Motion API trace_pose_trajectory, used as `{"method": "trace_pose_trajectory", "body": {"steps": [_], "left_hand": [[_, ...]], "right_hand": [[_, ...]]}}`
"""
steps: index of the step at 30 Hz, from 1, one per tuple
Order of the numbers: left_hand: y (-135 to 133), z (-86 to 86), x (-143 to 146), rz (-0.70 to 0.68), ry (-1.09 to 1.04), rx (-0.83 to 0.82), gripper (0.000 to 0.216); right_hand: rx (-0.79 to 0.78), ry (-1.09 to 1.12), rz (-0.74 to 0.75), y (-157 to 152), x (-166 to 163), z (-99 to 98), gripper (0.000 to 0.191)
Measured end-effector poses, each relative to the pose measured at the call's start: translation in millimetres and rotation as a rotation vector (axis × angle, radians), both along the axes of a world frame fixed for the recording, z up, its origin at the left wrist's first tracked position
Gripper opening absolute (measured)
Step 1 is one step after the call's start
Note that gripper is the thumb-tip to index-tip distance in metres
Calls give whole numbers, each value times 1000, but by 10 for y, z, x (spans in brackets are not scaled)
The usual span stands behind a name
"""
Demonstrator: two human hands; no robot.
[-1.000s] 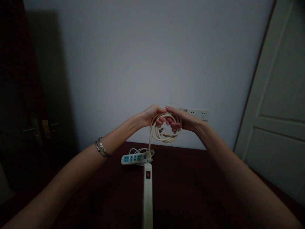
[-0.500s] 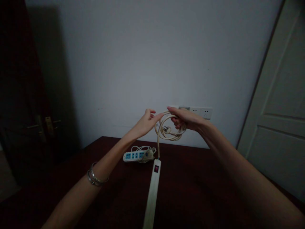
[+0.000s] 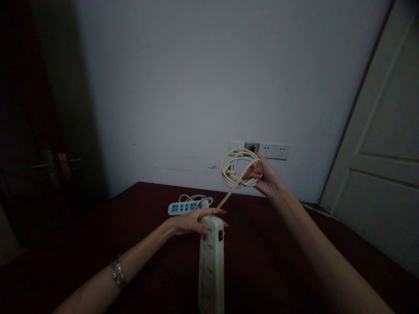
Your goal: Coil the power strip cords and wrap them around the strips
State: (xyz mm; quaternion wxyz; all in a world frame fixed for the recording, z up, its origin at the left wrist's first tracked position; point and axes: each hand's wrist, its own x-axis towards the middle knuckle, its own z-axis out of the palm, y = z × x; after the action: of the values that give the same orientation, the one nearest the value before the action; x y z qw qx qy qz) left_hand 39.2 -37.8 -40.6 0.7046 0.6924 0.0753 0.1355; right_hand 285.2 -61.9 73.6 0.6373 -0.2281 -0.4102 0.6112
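A long cream power strip (image 3: 211, 266) with a red switch lies lengthwise on the dark red table (image 3: 157, 257), running toward me. My left hand (image 3: 191, 221) grips its far end where the cord leaves it. My right hand (image 3: 266, 179) is raised above the table and closed on the coiled cream cord (image 3: 238, 171), with the plug hanging inside the loops. One strand runs taut from the coil down to the strip.
A second white strip with blue sockets (image 3: 185, 207) and its bundled cord lies farther back on the table. Wall outlets (image 3: 262, 150) sit on the white wall behind. A pale door (image 3: 382, 174) stands at right, a dark door with handles (image 3: 55, 165) at left.
My left hand let go of the coil and dropped to grip the strip's far end. My right hand kept the coil and shifted right. The strip has turned to show its socket face.
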Motion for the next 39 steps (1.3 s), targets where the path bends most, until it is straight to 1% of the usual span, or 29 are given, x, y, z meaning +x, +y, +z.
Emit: {"method": "trace_pose_trajectory", "body": {"steps": [2,5,7,9,10,11,13,15,18,22,25,27,31,36,39], "left_hand": [[-71,57,72,86,-8,130,74],[-184,219,182,312,-64,324,57],[-268,339,252,448,-58,437,47],[-337,435,318,560,-44,503,29],[-357,467,348,594,-53,495,24],[-363,489,375,613,-78,455,25],[-335,502,415,615,-160,308,30],[-265,490,437,635,-252,149,29],[-146,461,448,711,-321,1,27],[-57,441,457,822,-331,-81,25],[-11,420,478,908,-344,-117,24],[34,391,499,936,-362,-144,24],[138,317,540,907,-392,-196,25],[190,262,544,767,-321,-252,26],[193,259,525,770,-280,-297,26]], "right_hand": [[3,47,-19,16,3,-45,47],[-35,110,-39,14,-2,-57,46],[-83,123,-54,0,-11,-47,46],[-111,118,-70,-21,-20,-40,47],[-115,107,-76,-33,-24,-41,47],[-117,91,-75,-44,-26,-47,46],[-128,61,-57,-66,-24,-76,46],[-159,54,-14,-85,-11,-126,46],[-212,99,87,-113,32,-227,45],[-237,112,258,-166,75,-350,44],[-170,136,323,-212,40,-410,38],[-102,150,342,-231,-20,-445,31],[34,135,324,-232,-175,-515,22],[138,31,258,-180,-354,-614,22],[207,-8,236,-144,-442,-687,21]]}}
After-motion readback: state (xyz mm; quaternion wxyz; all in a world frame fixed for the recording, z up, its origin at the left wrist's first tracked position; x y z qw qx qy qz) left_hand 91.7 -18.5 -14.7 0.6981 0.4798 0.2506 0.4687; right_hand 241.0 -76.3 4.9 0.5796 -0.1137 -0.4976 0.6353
